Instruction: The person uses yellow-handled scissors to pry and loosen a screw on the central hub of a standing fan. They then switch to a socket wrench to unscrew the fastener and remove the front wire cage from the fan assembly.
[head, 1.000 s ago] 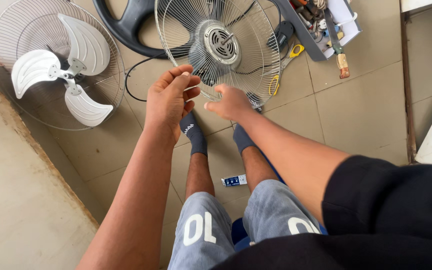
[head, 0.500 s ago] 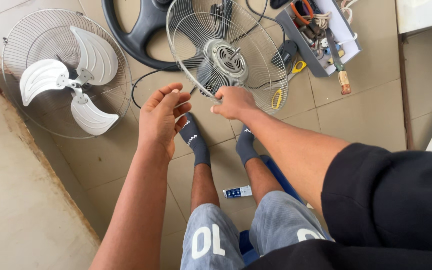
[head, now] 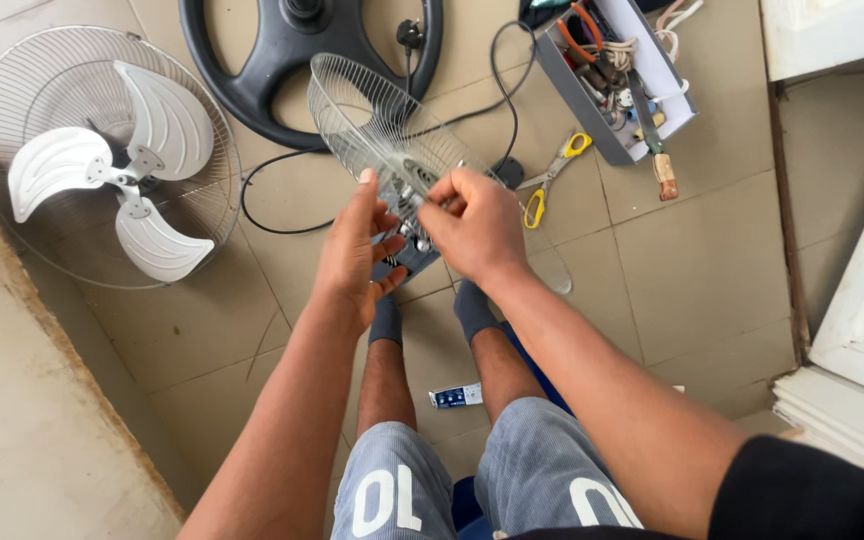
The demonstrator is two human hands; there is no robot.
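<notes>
Nearest the camera, the person's knees in grey striped shorts (head: 472,480) are showing at the bottom edge, and a small blue-and-white tube (head: 455,396) is lying on the tiled floor (head: 692,270) between the shins. Just beyond the dark socks, both hands are working at the middle of a wire fan guard (head: 372,110), which is standing tilted on the floor in front of the feet, its hub toward the hands and its rim leaning away toward the top of the view.

The left hand (head: 354,258) is resting against the near side of the hub with its fingers partly curled and the forefinger pointing up along the wires; whether it is gripping anything I cannot tell. The right hand (head: 474,225) is pinching closed on something small at the hub, though the piece itself is hidden behind the fingertips. The two hands are nearly touching, the right one slightly farther in over the hub, so it is the nearer to the fastening point.

Farther off, yellow-handled scissors (head: 552,170) are lying just right of the guard. To the left, a second guard with white fan blades (head: 117,165) is lying flat. Beyond, a black round base (head: 252,80) and an open box of tools (head: 617,80) are sitting near the top edge.
</notes>
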